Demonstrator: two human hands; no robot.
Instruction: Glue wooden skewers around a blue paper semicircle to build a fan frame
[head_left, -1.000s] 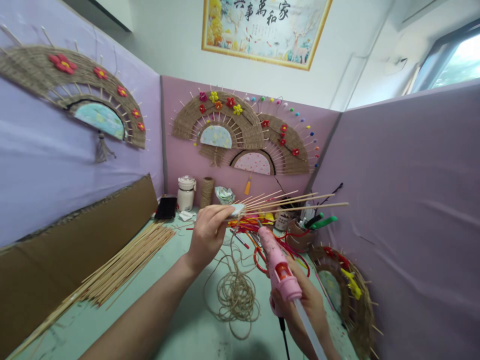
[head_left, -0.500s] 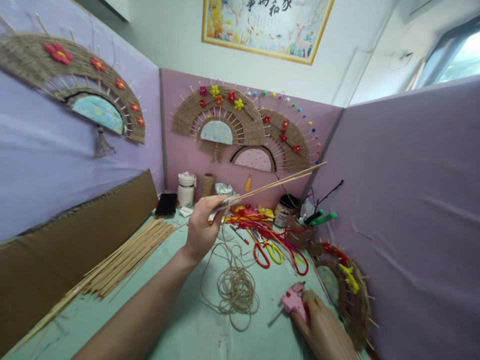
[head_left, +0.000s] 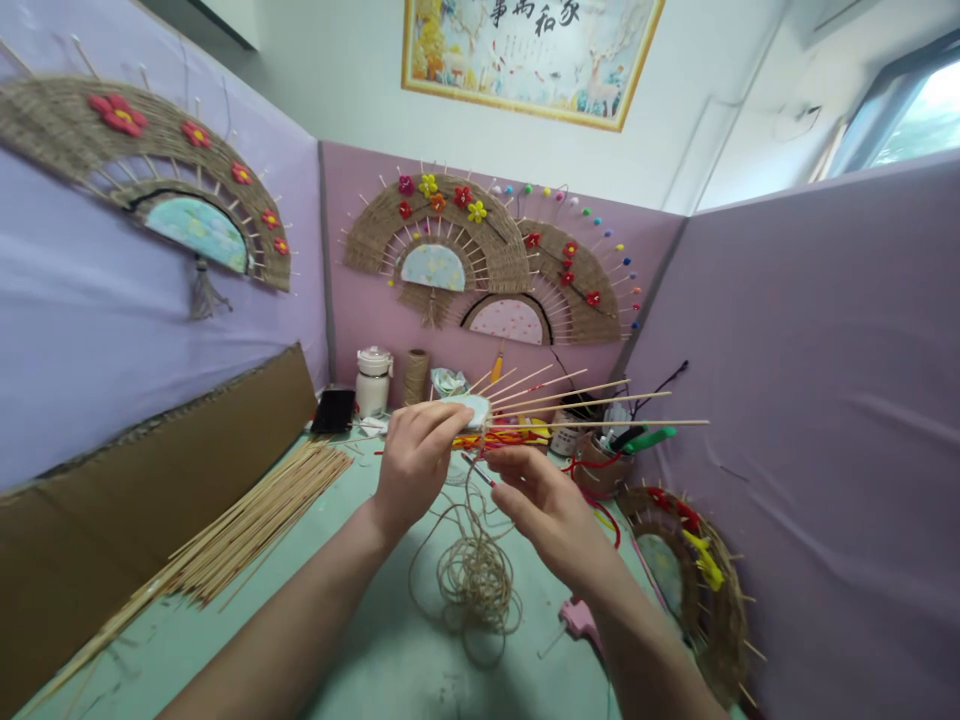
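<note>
My left hand (head_left: 420,455) is closed on a small pale blue fan base (head_left: 474,410), from which thin wooden sticks (head_left: 592,402) spread out to the right. Just below the base, my right hand (head_left: 544,495) has its fingers apart beside the twine that hangs from it; no held object shows. That twine runs down to a loose tangled coil (head_left: 478,580) on the table. A pink glue gun (head_left: 579,620) lies on the table, partly hidden behind my right forearm.
Loose sticks (head_left: 262,515) and a cardboard strip (head_left: 172,510) lie left. Behind stand a white jar (head_left: 373,380), a twine spool (head_left: 415,378) and a pen pot (head_left: 600,468). A woven fan (head_left: 720,620) leans right; red and orange pipe cleaners lie behind my hands.
My right hand has let go of the pink glue gun and moved up and left beside the fan base. The base has turned, so its sticks now show fanned out.
</note>
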